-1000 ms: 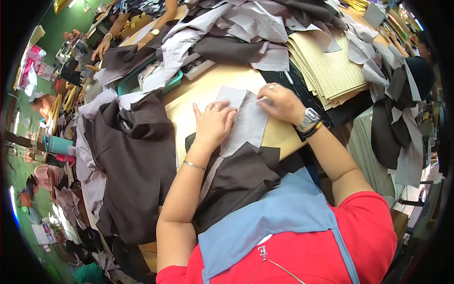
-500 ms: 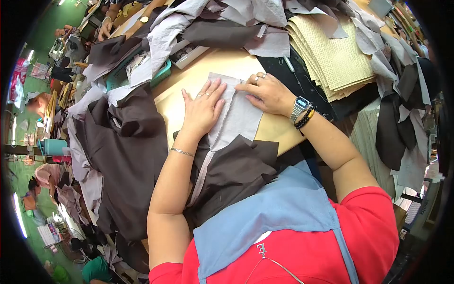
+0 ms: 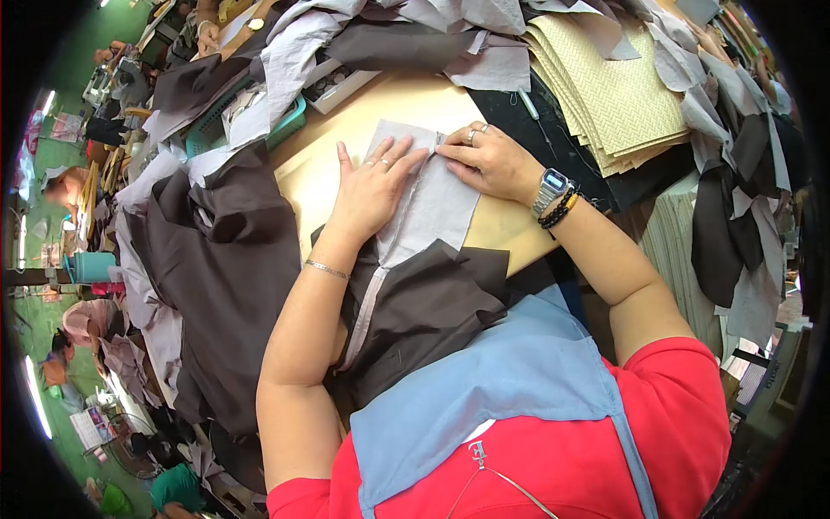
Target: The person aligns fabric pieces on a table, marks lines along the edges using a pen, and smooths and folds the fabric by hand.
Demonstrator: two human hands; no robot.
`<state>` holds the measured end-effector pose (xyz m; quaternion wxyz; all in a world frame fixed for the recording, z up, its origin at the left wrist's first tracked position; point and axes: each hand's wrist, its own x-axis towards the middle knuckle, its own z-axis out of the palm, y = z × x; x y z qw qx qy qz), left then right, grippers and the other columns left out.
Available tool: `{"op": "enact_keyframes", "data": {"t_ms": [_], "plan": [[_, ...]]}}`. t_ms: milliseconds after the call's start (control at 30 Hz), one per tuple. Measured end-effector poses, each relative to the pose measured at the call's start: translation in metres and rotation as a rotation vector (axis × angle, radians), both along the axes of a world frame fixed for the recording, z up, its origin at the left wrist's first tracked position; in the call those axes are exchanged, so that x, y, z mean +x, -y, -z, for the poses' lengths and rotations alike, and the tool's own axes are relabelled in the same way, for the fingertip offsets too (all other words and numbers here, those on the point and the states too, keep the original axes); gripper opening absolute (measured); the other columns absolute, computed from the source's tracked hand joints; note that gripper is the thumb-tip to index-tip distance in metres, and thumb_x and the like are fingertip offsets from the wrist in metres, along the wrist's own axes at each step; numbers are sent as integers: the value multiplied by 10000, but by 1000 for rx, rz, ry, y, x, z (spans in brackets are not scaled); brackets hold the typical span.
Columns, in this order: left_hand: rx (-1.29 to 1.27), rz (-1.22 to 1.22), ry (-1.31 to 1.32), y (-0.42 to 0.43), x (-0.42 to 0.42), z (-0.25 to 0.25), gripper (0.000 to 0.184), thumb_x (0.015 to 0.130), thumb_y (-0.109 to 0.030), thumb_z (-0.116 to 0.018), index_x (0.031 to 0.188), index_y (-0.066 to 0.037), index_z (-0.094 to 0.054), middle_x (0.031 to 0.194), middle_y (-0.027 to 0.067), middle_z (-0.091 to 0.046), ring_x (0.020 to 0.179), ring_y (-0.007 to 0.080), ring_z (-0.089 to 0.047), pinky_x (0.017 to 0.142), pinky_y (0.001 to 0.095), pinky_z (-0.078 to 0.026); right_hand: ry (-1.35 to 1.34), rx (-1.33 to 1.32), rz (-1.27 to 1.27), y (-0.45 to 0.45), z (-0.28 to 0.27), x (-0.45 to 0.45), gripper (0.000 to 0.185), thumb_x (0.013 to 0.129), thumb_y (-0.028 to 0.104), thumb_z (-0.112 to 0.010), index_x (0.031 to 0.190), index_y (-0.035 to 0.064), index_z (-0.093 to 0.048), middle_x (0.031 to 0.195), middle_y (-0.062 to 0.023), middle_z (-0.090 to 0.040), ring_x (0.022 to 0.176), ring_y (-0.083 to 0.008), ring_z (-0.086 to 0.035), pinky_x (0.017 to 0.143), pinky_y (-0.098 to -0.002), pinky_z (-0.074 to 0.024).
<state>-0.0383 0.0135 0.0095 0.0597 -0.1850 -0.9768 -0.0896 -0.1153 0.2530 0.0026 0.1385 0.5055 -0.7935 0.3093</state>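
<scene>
A light grey fabric piece [image 3: 432, 212] with a seam down its middle lies on the pale yellow board [image 3: 346, 112]. My left hand [image 3: 370, 186] rests flat on its left part, fingers stretched out beside the seam. At the seam's upper end, my right hand [image 3: 493, 164] pinches the cloth between thumb and forefinger. Toward my body the piece meets dark brown fabric [image 3: 432, 303], which hangs over the board's near edge onto my lap. A pale seam strip [image 3: 367, 311] runs on down along the brown cloth.
A large dark brown cloth [image 3: 229, 285] drapes on the left. Behind it are a teal basket [image 3: 290, 125] and a white box [image 3: 341, 91]. A pen-like tool [image 3: 528, 105] and stacked yellow woven-pattern sheets [image 3: 605, 95] lie to the right. Another person's hand [image 3: 208, 36] shows at the upper left.
My left hand has slid slightly up along the seam, its fingertips now nearer my right hand. The right fingers have closed in on the seam's upper end. The view has shifted a little.
</scene>
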Motion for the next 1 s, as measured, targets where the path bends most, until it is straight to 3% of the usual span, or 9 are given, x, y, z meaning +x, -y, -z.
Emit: {"op": "enact_keyframes", "data": {"t_ms": [400, 1000], "plan": [[-78, 19, -58, -2, -1, 0, 396, 1004, -234, -493, 1389, -319, -531, 1509, 11, -483, 1380, 226, -479, 1057, 789, -207, 54, 30, 39, -1, -2, 0, 331, 849, 139, -728, 1171, 72, -688, 1070, -103, -673, 1006, -293, -635, 911, -381, -518], [-43, 7, -40, 0, -2, 5, 416, 1006, -202, -505, 1410, -304, -506, 1517, -8, -476, 1400, 233, -455, 1068, 775, -193, 25, 74, 58, 0, 0, 0, 337, 879, 205, -690, 1190, 77, -668, 1103, -90, -659, 1039, -282, -621, 943, -398, -495]]}}
